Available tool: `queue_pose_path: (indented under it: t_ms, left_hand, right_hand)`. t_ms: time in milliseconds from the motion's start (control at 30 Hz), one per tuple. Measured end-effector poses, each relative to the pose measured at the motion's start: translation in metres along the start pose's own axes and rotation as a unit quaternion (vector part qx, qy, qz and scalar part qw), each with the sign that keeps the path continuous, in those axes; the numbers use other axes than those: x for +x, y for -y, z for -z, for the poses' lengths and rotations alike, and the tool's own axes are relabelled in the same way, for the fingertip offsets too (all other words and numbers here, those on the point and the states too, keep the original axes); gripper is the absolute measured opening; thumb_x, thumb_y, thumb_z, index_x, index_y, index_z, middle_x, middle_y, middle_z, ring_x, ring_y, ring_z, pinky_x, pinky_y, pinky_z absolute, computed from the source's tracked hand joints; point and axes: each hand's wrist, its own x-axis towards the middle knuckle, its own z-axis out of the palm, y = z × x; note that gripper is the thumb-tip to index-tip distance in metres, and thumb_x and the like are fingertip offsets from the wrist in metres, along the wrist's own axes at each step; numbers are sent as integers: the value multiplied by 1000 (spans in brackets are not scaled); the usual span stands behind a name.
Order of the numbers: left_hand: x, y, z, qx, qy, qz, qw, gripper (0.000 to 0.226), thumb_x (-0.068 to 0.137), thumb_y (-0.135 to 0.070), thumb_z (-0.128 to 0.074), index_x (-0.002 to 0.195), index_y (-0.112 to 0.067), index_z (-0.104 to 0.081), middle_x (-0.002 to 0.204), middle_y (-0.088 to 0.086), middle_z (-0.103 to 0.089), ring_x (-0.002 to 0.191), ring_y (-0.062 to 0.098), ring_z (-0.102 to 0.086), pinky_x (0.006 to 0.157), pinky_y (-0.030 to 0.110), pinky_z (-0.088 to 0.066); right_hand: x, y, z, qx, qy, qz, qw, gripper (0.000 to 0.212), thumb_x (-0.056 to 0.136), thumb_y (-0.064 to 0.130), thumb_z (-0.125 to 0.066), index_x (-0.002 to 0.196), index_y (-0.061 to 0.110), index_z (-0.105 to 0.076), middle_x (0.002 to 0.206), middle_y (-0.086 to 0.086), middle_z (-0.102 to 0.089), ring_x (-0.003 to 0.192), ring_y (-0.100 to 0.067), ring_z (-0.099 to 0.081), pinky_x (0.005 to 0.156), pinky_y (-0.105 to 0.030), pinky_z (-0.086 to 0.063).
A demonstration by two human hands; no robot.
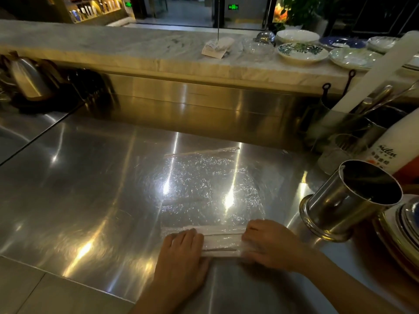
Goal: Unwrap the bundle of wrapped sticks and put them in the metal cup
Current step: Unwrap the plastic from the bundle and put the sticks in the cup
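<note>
On the brushed stainless-steel table [90, 189] a bundle of pale, paper-sleeved sticks [223, 241] lies crosswise at the near edge of a crinkled sheet of clear plastic wrap [208, 186], which is spread flat away from the person. The left hand [181, 252] rests palm-down on the bundle's left end, fingers [188, 234] extended and close together, pressing rather than gripping. The right hand [269, 243] covers the right end, fingers curled loosely over it; whether they pinch the wrap is unclear under the glare. To the right, well apart from the bundle, stands a tall cylindrical metal cup [349, 200] with a flared base, dark inside.
</note>
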Motion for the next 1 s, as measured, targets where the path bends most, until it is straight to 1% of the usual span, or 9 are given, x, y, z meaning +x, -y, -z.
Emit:
queue_pose_path:
  t_ms: [100, 200, 333, 433, 500, 600, 700, 867, 1000]
  left_hand:
    - [-6, 0, 2, -33, 0, -3, 999, 40, 71, -48, -57, 97, -18, -60, 98, 3, -67, 87, 24, -64, 81, 32, -37]
    - [-6, -1, 4, -47, -7, 10, 999, 50, 86, -50, -39, 112, -14, -61, 123, 11, -62, 111, 27, -59, 95, 37, -42]
    - [-10, -5, 3, -50, 48, 31, 997, 57, 91, -51, -23, 121, -19, -58, 129, 8, -58, 119, 26, -53, 105, 31, -23]
    - [-12, -8, 2, -52, 86, 39, 994, 54, 88, -51, -28, 115, -20, -62, 119, 3, -66, 109, 19, -61, 93, 31, -45]
    - [-13, -8, 2, -53, 91, 35, 994, 50, 84, -48, -36, 114, -20, -63, 115, 2, -68, 105, 18, -63, 83, 37, -53]
    - [-13, -5, 0, -54, 81, 23, 995, 46, 81, -46, -49, 115, -19, -62, 117, 2, -67, 107, 18, -62, 84, 39, -53]
    - [-11, 0, 1, -91, 84, 6, 992, 43, 78, -41, -56, 114, -18, -61, 117, 4, -66, 105, 20, -63, 87, 37, -51]
    - [22, 5, 34, -181, -4, -18, 983, 39, 90, -25, -50, 129, -23, -46, 130, 1, -55, 118, 18, -49, 97, 23, -26]
    - [69, -13, 90, -163, -87, -96, 978, 38, 82, -8, -62, 118, -18, -56, 118, 5, -65, 108, 23, -58, 95, 31, -32]
  right_hand:
    - [6, -5, -3, 119, -72, -99, 985, 34, 85, 46, -48, 90, 17, -64, 88, 3, -58, 82, -14, -55, 72, -26, -38]
    - [21, -19, -3, 188, -184, -266, 927, 20, 85, 27, -58, 101, 15, -61, 99, 1, -56, 91, -17, -55, 76, -25, -39]
    - [42, -32, 6, 258, -143, -415, 861, 51, 81, 29, -64, 122, 6, -44, 121, -14, -52, 104, -27, -53, 89, -38, -46]
    - [56, -30, 12, 378, -111, -446, 804, 63, 78, 26, -68, 127, 6, -34, 119, -13, -49, 101, -27, -52, 81, -35, -45]
    - [61, -26, 14, 446, -91, -448, 769, 42, 77, 23, -70, 105, 12, -41, 91, -10, -56, 74, -20, -55, 63, -29, -44]
    - [61, -19, 13, 447, -97, -447, 769, 21, 78, 14, -69, 73, 9, -49, 64, -8, -53, 52, -16, -49, 47, -24, -37]
    - [58, -6, 16, 501, -137, -389, 761, 3, 80, 9, -64, 83, 9, -64, 82, -11, -65, 70, -26, -62, 61, -29, -46]
    - [51, 7, 34, 445, -178, -249, 842, 10, 86, 20, -58, 87, 22, -68, 51, 14, -54, 45, 0, -47, 45, -10, -37]
    - [49, 17, 53, 402, -197, -168, 878, 10, 85, 24, -60, 89, 23, -69, 59, 11, -60, 54, 1, -55, 49, -6, -41]
